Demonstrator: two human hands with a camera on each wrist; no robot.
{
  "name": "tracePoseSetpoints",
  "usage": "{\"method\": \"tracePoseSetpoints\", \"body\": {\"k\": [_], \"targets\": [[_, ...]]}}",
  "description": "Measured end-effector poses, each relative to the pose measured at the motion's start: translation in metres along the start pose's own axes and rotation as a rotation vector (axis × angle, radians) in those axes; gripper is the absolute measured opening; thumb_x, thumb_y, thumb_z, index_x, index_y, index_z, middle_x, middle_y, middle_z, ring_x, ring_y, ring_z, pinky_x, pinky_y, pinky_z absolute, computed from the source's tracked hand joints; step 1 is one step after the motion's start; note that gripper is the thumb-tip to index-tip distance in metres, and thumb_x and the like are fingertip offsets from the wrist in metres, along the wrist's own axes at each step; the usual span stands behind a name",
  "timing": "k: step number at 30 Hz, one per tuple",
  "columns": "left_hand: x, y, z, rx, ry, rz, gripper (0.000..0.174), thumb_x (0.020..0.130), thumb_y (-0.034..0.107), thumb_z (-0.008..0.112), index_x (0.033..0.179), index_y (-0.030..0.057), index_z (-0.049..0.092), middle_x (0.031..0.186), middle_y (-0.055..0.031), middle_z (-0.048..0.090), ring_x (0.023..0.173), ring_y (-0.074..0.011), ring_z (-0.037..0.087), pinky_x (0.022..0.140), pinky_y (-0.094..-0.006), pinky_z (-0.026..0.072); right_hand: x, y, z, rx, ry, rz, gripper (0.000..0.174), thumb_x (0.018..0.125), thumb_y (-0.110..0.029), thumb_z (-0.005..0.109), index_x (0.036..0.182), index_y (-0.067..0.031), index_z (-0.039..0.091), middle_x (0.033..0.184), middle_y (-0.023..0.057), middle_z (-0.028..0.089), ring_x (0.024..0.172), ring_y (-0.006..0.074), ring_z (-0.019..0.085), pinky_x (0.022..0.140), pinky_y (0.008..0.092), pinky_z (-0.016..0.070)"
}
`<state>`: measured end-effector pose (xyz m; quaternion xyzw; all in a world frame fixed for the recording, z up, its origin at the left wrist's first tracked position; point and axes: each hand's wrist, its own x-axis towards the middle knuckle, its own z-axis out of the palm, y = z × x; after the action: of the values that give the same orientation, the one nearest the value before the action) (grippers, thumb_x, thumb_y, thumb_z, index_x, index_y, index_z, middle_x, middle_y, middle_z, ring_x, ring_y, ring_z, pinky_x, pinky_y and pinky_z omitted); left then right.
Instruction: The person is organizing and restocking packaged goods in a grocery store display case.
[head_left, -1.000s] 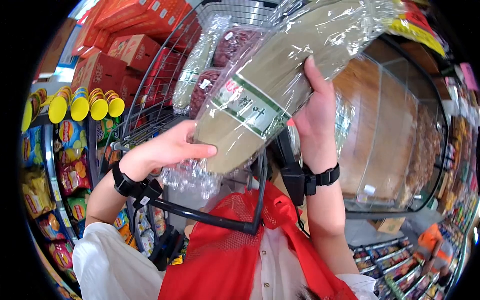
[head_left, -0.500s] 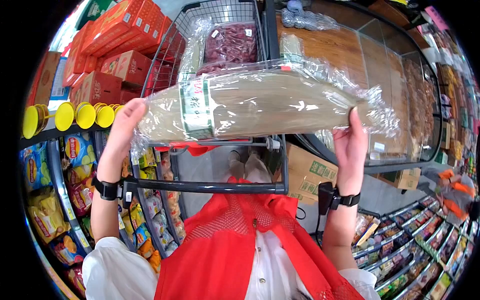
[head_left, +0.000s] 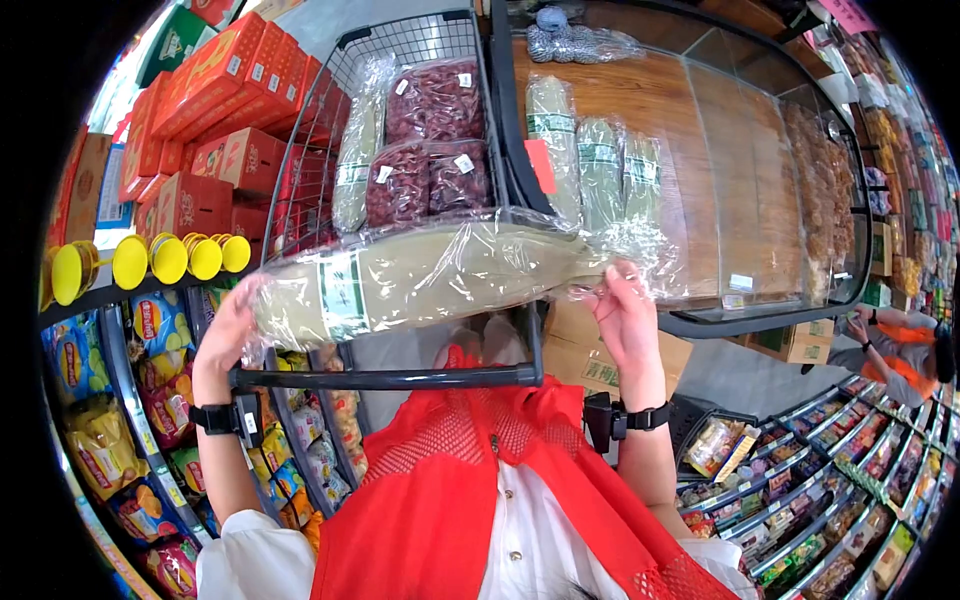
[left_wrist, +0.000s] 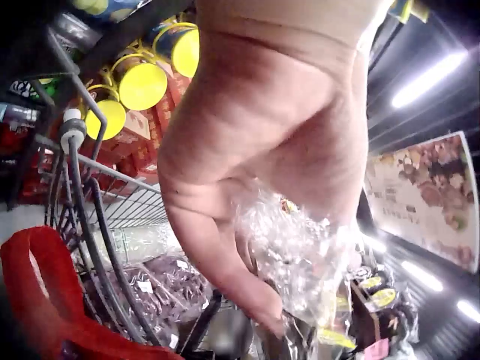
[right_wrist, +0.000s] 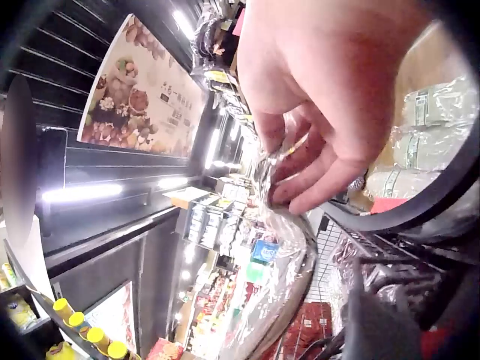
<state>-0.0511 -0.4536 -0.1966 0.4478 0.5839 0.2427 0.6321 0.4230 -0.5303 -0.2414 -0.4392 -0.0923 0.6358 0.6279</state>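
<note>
A long pack of zongzi leaves (head_left: 440,285) in clear plastic, with a green-and-white label, lies level across the front of the shopping cart (head_left: 410,40), above its handle. My left hand (head_left: 226,328) grips the crinkled plastic at the left end. In the left wrist view the thumb (left_wrist: 255,300) presses on that bunched wrap. My right hand (head_left: 628,320) pinches the gathered plastic at the right end, as the right wrist view shows with its fingers (right_wrist: 322,180) curled in. Inside the cart are a similar pack (head_left: 355,160) and several bags of dark red dried goods (head_left: 435,100).
Right of the cart, a wooden display bin (head_left: 640,90) holds several more leaf packs (head_left: 600,170). Red boxes (head_left: 230,75) are stacked at left, above yellow-lidded cans (head_left: 130,262) and snack bags (head_left: 95,430). A cardboard box (head_left: 600,345) stands under the bin. Another person (head_left: 900,350) is at far right.
The pack swung from a slant to level, and both hands went to its two ends. Lately the pack and hands shifted left and lower, uncovering the bags in the cart and the packs in the bin.
</note>
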Motion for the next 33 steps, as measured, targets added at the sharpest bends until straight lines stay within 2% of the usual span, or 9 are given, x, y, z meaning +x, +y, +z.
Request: {"method": "tracePoseSetpoints", "body": {"k": [2, 8, 11, 12, 14, 16, 18, 26, 33], "targets": [[0.000, 0.019, 0.025, 0.185, -0.087, -0.083, 0.059, 0.066, 0.008, 0.067, 0.119, -0.0024, 0.043, 0.112, -0.0055, 0.052, 0.104, -0.0136, 0.048, 0.092, -0.0267, 0.0357, 0.007, -0.007, -0.022, 0.042, -0.130, 0.006, 0.019, 0.090, -0.017, 0.044, 0.106, -0.0069, 0.049, 0.099, 0.0070, 0.059, 0.088, 0.0182, 0.058, 0.076, 0.0369, 0.0493], [0.013, 0.020, 0.055, -0.059, 0.050, -0.065, 0.055, 0.070, 0.008, 0.067, 0.118, -0.0030, 0.042, 0.112, -0.0070, 0.052, 0.104, -0.0152, 0.049, 0.092, -0.0269, 0.0356, 0.046, -0.063, -0.069, 0.066, 0.249, -0.197, 0.026, 0.089, -0.019, 0.048, 0.112, -0.0059, 0.047, 0.109, 0.0091, 0.054, 0.100, 0.0198, 0.053, 0.084, 0.0348, 0.0446], [0.028, 0.036, 0.095, -0.099, 0.055, -0.025, 0.051, 0.072, 0.006, 0.066, 0.117, -0.0025, 0.043, 0.111, -0.0069, 0.053, 0.102, -0.0147, 0.050, 0.091, -0.0268, 0.0364, 0.062, -0.079, -0.061, -0.701, 0.524, -0.715, 0.036, 0.088, -0.011, 0.046, 0.122, -0.0018, 0.042, 0.131, 0.0159, 0.036, 0.125, 0.0209, 0.030, 0.101, 0.0343, 0.0250], [0.033, 0.043, 0.111, -0.067, 0.051, -0.027, 0.049, 0.073, 0.007, 0.066, 0.117, -0.0020, 0.044, 0.109, -0.0061, 0.054, 0.100, -0.0137, 0.051, 0.089, -0.0262, 0.0373, 0.065, -0.089, -0.057, -0.700, 0.526, -0.714, 0.036, 0.088, -0.011, 0.046, 0.122, -0.0018, 0.042, 0.131, 0.0159, 0.036, 0.125, 0.0209, 0.030, 0.101, 0.0343, 0.0250], [0.042, 0.052, 0.132, -0.065, -0.029, -0.045, 0.048, 0.073, 0.007, 0.066, 0.116, -0.0012, 0.045, 0.107, -0.0052, 0.055, 0.098, -0.0126, 0.051, 0.087, -0.0259, 0.0385, 0.070, -0.110, -0.047, -1.774, 0.338, -0.933, 0.033, 0.088, -0.012, 0.047, 0.119, -0.0028, 0.046, 0.129, 0.0165, 0.039, 0.124, 0.0212, 0.030, 0.100, 0.0324, 0.0266], [0.054, 0.062, 0.152, -0.063, -0.039, -0.027, 0.046, 0.074, 0.007, 0.065, 0.115, -0.0009, 0.045, 0.106, -0.0047, 0.055, 0.097, -0.0123, 0.052, 0.086, -0.0256, 0.0390, 0.089, -0.124, -0.049, -1.784, 0.259, -0.828, 0.031, 0.088, -0.015, 0.048, 0.116, -0.0026, 0.050, 0.124, 0.0142, 0.046, 0.118, 0.0183, 0.038, 0.095, 0.0289, 0.0312], [0.060, 0.069, 0.165, -0.053, -0.046, -0.005, 0.045, 0.075, 0.007, 0.064, 0.115, -0.0007, 0.045, 0.104, -0.0043, 0.055, 0.095, -0.0119, 0.052, 0.086, -0.0253, 0.0396, 0.112, -0.136, -0.061, -0.907, 0.027, -0.108, 0.034, 0.090, -0.022, 0.046, 0.116, -0.0010, 0.050, 0.117, 0.0107, 0.051, 0.105, 0.0160, 0.048, 0.088, 0.0265, 0.0376], [0.074, 0.071, 0.219, -0.172, 0.039, -0.103, 0.047, 0.079, 0.006, 0.058, 0.122, -0.0011, 0.038, 0.111, -0.0076, 0.051, 0.100, -0.0145, 0.051, 0.087, -0.0279, 0.0416, 0.127, -0.127, -0.081, 0.282, -0.050, -0.288, 0.050, 0.090, -0.041, 0.037, 0.128, -0.0072, 0.037, 0.124, 0.0115, 0.045, 0.113, 0.0220, 0.043, 0.095, 0.0359, 0.0337], [0.098, 0.090, 0.332, -0.116, -0.239, -0.177, 0.044, 0.080, 0.001, 0.057, 0.120, 0.0012, 0.039, 0.111, -0.0054, 0.050, 0.099, -0.0126, 0.050, 0.084, -0.0276, 0.0428, 0.128, -0.149, -0.063, 0.235, 0.360, -0.481, 0.075, 0.082, -0.066, 0.025, 0.133, -0.0108, 0.026, 0.134, 0.0076, 0.030, 0.120, 0.0237, 0.031, 0.099, 0.0399, 0.0264]]}}
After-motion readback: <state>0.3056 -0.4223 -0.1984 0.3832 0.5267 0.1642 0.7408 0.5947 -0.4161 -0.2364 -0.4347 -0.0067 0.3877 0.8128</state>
